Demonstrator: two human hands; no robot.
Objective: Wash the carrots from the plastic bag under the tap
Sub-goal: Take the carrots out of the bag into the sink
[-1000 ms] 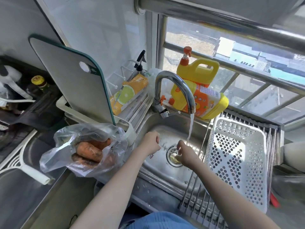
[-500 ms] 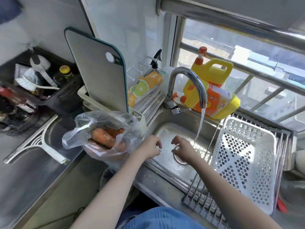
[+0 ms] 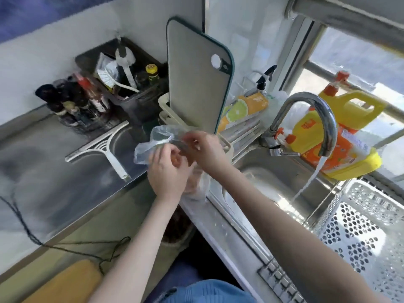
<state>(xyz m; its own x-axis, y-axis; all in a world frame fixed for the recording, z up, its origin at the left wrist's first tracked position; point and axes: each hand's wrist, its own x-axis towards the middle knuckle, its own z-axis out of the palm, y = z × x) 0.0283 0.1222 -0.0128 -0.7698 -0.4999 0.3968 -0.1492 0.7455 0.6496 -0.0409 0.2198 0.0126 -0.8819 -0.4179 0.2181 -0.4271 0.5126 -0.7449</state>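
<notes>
Now both hands have left the sink: left hand [image 3: 167, 171] and right hand [image 3: 202, 149] pinch the plastic bag [image 3: 153, 141] open, carrots [image 3: 175, 159] between them; the tap [image 3: 306, 119] runs, washing next.

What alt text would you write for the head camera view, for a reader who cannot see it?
Both hands, left hand and right hand, work at a clear plastic bag of carrots on the steel counter. Beside them, the tap runs water into the sink.
</notes>
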